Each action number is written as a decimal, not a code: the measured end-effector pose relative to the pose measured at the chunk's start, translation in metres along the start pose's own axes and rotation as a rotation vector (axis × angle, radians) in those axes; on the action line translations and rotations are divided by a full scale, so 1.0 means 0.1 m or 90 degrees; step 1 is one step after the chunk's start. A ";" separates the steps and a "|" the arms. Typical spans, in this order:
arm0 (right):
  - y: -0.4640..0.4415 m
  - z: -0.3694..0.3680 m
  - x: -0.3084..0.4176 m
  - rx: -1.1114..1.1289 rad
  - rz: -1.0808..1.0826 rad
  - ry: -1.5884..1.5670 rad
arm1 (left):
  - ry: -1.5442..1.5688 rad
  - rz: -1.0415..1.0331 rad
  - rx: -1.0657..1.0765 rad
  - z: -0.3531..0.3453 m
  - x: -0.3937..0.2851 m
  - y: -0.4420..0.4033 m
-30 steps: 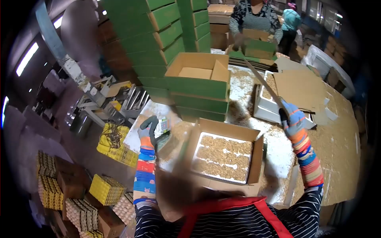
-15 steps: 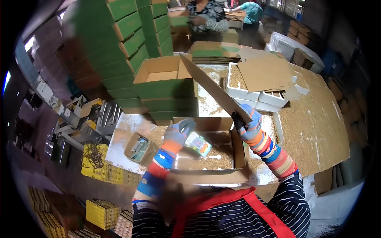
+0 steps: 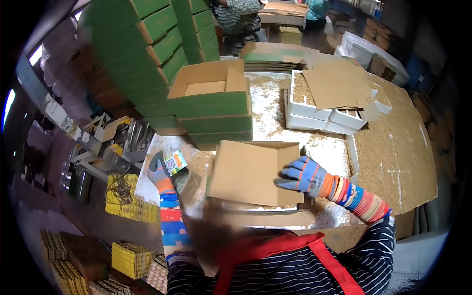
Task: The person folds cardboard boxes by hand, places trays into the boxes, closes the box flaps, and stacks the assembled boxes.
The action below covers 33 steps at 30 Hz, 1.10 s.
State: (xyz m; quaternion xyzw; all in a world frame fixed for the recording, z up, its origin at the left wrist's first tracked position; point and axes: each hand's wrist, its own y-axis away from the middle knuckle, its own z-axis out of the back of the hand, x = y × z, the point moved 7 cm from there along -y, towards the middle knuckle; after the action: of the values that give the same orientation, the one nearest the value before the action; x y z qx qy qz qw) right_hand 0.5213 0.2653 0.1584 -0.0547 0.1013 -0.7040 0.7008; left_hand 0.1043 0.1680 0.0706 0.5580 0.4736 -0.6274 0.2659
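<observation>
My left hand (image 3: 158, 169), in a grey and orange glove, is closed on a small colourful printed card (image 3: 175, 162). The card is above a small open box (image 3: 191, 184) at the table's left side, whose contents are blurred. My right hand (image 3: 305, 178), gloved in blue and orange, is closed at the right edge of a brown cardboard sheet (image 3: 248, 172); its thumb is partly hidden. The sheet lies over an open cardboard box (image 3: 287, 153) in front of me and covers most of its inside.
Green cartons (image 3: 214, 107) stand stacked behind the box, with taller stacks (image 3: 157, 29) at the left. White foam trays (image 3: 309, 114) with loose cardboard sheets (image 3: 337, 83) on top sit at the right. Yellow egg trays (image 3: 130, 260) are on the floor. A person (image 3: 241, 22) stands beyond the table.
My left hand has moved left with the card, from over the box to the small box. The cardboard sheet has come down from upright onto the open box, my right hand with it.
</observation>
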 end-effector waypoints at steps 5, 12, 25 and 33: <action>0.02 -0.63 0.05 0.414 0.006 0.057 | -0.502 -0.018 0.001 0.36 0.41 -0.04; -0.33 0.05 0.00 0.329 -0.009 -0.413 | -0.944 -0.134 0.122 0.25 0.02 -0.06; 0.95 -0.92 -0.22 -0.049 -0.514 -0.997 | 0.551 0.243 0.580 -0.82 0.08 1.79; 0.76 -1.56 -0.44 -0.156 -0.710 -0.874 | -0.022 0.127 0.541 -1.28 0.48 1.74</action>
State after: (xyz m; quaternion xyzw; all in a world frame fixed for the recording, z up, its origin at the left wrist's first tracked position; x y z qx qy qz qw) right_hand 0.5620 0.3198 -0.0070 -0.5800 -0.3079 -0.7388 0.1518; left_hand 0.3001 0.2199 -0.0182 0.6502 0.1127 -0.7471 0.0798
